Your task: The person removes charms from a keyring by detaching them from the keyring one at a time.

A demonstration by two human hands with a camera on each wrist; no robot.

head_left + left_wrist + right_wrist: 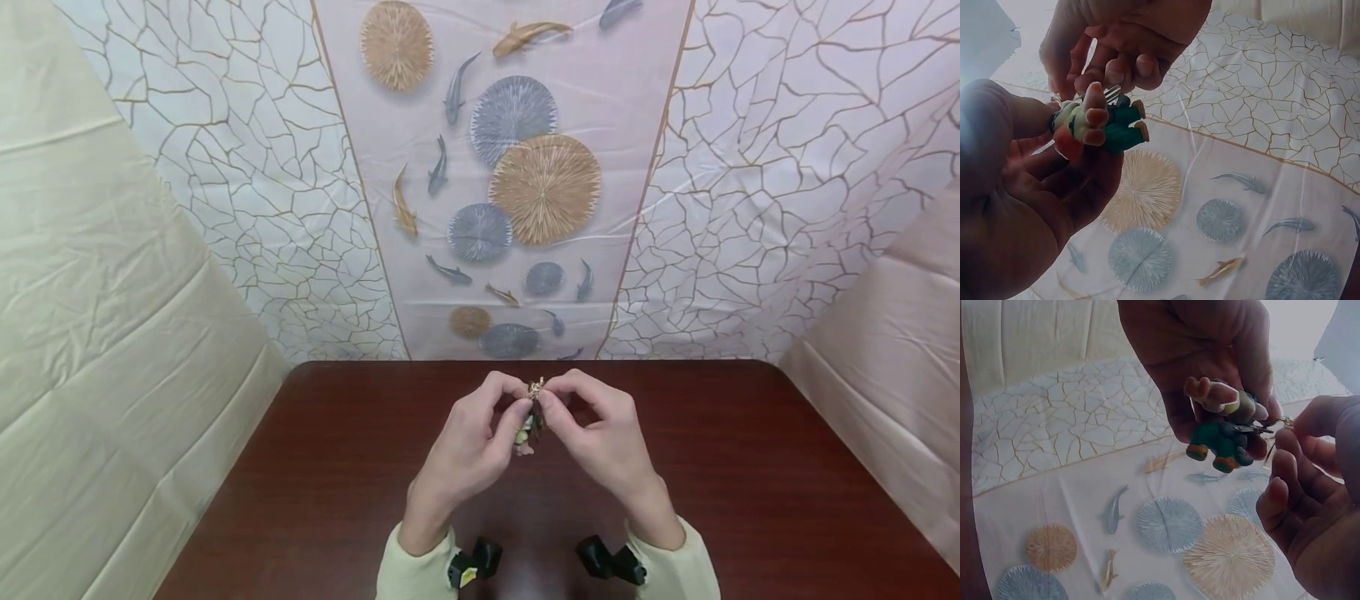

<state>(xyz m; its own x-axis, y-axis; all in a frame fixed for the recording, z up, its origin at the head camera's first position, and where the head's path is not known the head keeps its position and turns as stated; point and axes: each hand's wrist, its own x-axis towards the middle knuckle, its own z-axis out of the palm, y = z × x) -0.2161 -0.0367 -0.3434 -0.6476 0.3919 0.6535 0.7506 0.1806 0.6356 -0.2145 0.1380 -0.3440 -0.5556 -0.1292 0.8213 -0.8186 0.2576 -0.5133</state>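
- Figurine charm point(1222, 432) was between the two hands, over the table; nearer to the viewer were only the forearms in the cream left sleeve point(416, 568) and the cream right sleeve point(684, 568). Black left wrist camera point(487, 556) and black right wrist camera point(595, 556) sat on the inner sides of the cuffs, probably so that each could look along its hand.
- Left hand point(471, 439) pinched the charm with thumb and fingers, near its upper end. I think this grip served as the steady one, because the green legs with orange feet were left free, and the body could not turn.
- Right hand point(600, 427) pinched a small gold-coloured fitting point(536, 388) between thumb and index finger. Such a thing is too fine for the whole palm, so fingertips were, in my judgement, the suitable choice.
- Silver-coloured metal strips point(1250, 429) lay beside the figurine, pointing toward the right fingertips; I cannot tell exactly what they were, nor how they were joined.
- Dark red-brown table point(300, 500) was below; the hands seemed raised from it, perhaps to keep the small parts in sight.
- Backdrop cloth point(543, 190), with fish and round leaves, hung behind the table, likely as a screen.
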